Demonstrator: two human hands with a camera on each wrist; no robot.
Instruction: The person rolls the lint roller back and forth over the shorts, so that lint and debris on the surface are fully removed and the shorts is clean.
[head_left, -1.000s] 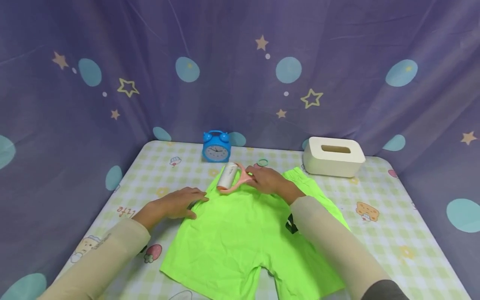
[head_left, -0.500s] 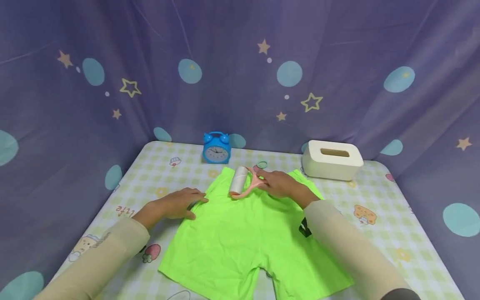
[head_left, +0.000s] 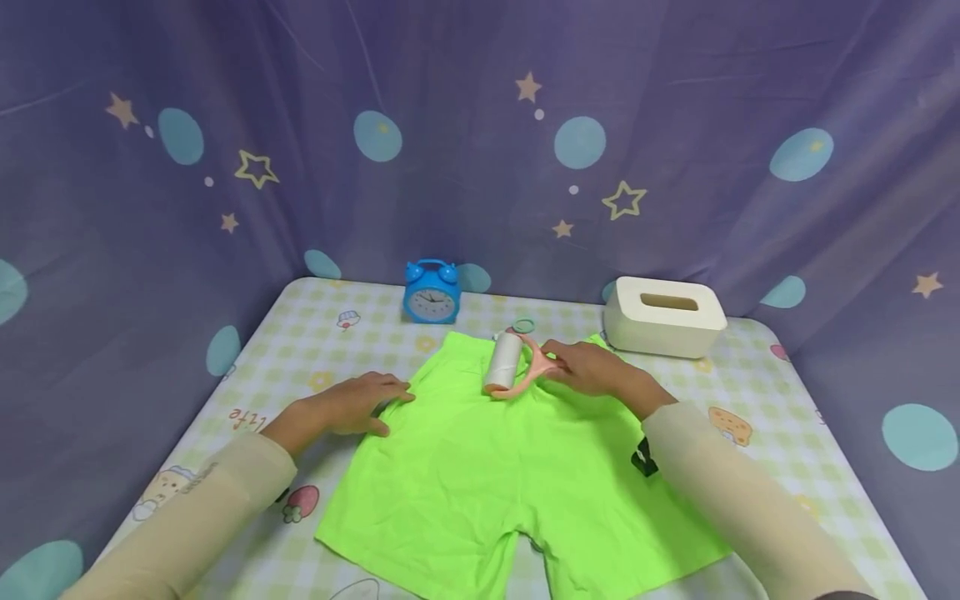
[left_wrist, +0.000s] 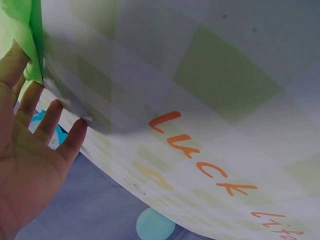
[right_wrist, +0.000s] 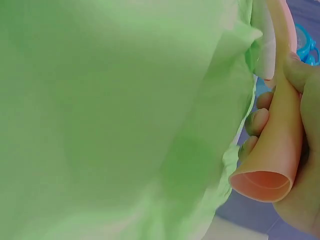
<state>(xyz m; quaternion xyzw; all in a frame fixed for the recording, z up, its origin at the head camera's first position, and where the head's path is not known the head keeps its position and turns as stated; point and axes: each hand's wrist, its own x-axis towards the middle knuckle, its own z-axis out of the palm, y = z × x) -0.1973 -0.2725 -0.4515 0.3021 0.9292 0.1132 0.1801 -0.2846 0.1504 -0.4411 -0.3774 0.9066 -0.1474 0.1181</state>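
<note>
Bright green shorts (head_left: 450, 467), slightly creased, lie spread in the lower centre of the frame; a white, pink-handled lint roller (head_left: 504, 363) slants at their top edge.

R hand (head_left: 588, 367) + lint rlr (head_left: 504, 362) | moved rt | across upper shorts (head_left: 457, 467)

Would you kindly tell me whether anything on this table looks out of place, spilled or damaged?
Nothing stands out: the neon green shorts lie spread with light creases, the right hand holds the lint roller, and the blue alarm clock and cream tissue box stand upright at the back.
</note>
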